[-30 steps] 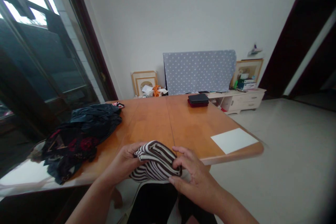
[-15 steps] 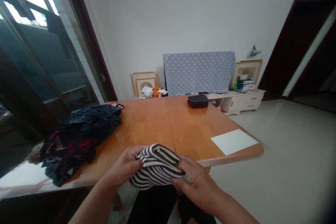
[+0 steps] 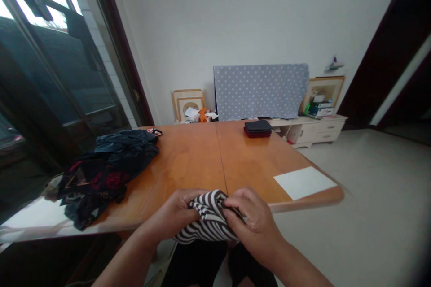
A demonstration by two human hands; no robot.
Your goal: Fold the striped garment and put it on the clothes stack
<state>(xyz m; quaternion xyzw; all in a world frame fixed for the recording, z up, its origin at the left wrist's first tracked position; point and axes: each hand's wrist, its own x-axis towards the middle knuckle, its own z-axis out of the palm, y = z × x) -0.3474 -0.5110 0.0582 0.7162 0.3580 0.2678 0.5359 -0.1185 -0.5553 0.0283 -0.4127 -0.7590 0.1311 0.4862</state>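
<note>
A bunched brown-and-white striped cloth (image 3: 208, 220) sits between the person's two hands, just at the near edge of a honey-coloured wooden table (image 3: 188, 161), its lower folds hanging past the edge above the person's dark trousers (image 3: 195, 264). The left hand (image 3: 173, 211) is closed around the cloth's left side, fingers curled over the top of the bunch. The right hand (image 3: 254, 226) presses down on its right side with the fingers bent, and the two hands almost meet across the top. The cloth is gathered tightly between them, though whether a thumb pinches a particular fold is hidden. To the left of the grip, a heap of dark clothing (image 3: 107, 175) with a red floral pattern lies on the table, near the left hand but not touching it. To the right, a white sheet of paper (image 3: 305, 182) lies near the table's corner. Straight ahead, at the far edge, sits a stack of flat dark cases (image 3: 257, 128). Beyond the table stand a low cream cabinet (image 3: 313, 133) and a polka-dot blue cloth (image 3: 259, 92) draped over a flat panel, with a glass door (image 3: 60, 76) far to the left.
</note>
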